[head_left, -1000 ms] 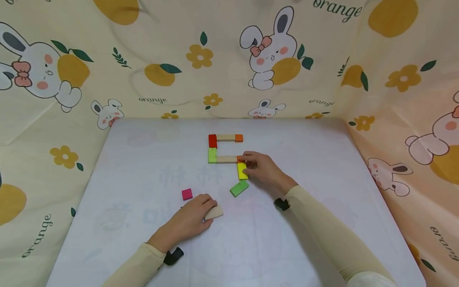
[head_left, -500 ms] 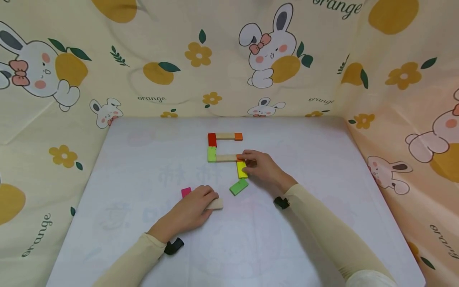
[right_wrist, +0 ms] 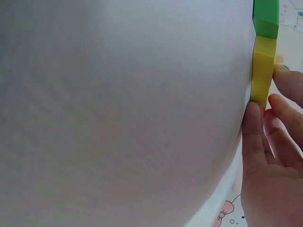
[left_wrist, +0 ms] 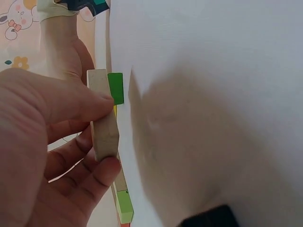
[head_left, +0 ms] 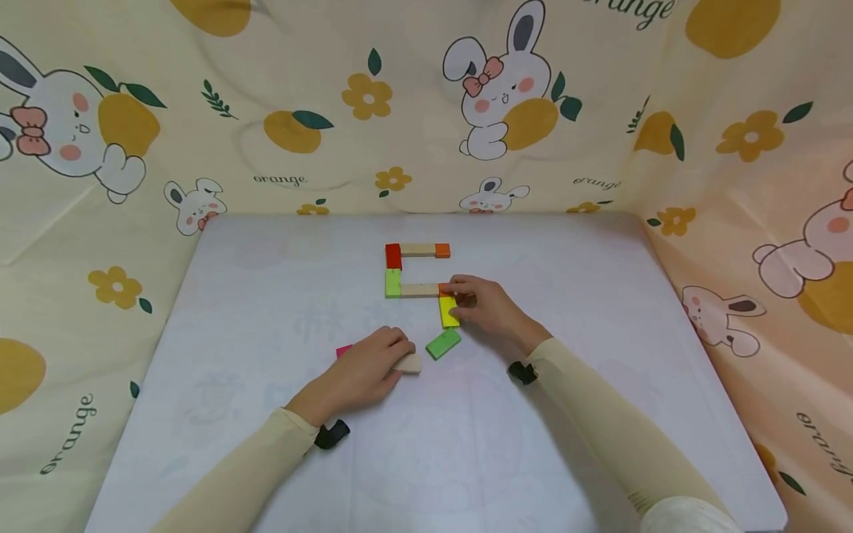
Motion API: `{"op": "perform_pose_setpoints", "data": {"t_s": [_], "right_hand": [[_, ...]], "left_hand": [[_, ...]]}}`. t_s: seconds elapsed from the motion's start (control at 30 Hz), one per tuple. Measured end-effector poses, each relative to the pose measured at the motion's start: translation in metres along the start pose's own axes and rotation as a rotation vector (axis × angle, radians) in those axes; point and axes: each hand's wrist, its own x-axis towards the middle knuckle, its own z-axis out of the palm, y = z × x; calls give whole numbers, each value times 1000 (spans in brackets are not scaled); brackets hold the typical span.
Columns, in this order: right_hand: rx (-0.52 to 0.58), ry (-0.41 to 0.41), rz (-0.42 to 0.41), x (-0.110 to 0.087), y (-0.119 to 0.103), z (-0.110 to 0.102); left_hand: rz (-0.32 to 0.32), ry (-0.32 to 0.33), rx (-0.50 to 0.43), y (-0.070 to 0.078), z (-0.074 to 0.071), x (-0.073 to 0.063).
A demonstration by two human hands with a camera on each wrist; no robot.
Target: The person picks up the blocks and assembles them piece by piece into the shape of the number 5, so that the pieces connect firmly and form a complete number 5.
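My left hand pinches a plain wooden block with an angled end between thumb and fingers, close over the table left of the loose green block. A pink block shows partly behind that hand. Thumb and fingers of my right hand hold the yellow block at its right side and far end, one fingertip at the small orange block. The green block lies slanted, its corner at the yellow block's near end.
Farther back, a red block, a lime block, two wooden strips and another orange block form a connected outline with the yellow one. Patterned cloth rises behind and beside the white table.
My left hand has moved forward and slightly right with the wooden block, covering more of the pink block. The right hand stays at the yellow block.
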Motion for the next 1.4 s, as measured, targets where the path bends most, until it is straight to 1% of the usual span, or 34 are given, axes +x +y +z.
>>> {"op": "perform_pose_setpoints", "data": {"t_s": [0.13, 0.27, 0.47, 0.73, 0.83, 0.97, 1.1, 1.17, 1.23, 1.3, 1.4], "right_hand": [[0, 0, 18, 0, -1, -1], [1, -2, 33, 1, -1, 0], [-15, -5, -5, 0, -2, 0], [-89, -5, -37, 1, -6, 0], [-111, 6, -54, 1, -7, 1], [-98, 36, -67, -2, -9, 2], [-87, 78, -79, -13, -12, 1], [-109, 77, -104, -24, -15, 0], [-152, 57, -153, -36, -18, 0], [-214, 34, -225, -48, -21, 3], [-301, 19, -370, -64, -26, 11]], "left_hand": [[15, 2, -6, -1, 0, 6], [14, -2, -8, -3, 2, 12], [5, -22, -8, -6, 4, 18], [-11, -47, -22, -7, 6, 22], [-13, -49, -24, -7, 6, 22], [-14, -50, -22, -7, 7, 23], [-10, -50, -17, -8, 9, 24], [-6, -46, -17, -9, 10, 24], [0, -38, -16, -9, 11, 25], [10, -25, -13, -10, 12, 25], [21, -8, -11, -11, 11, 25]]}}
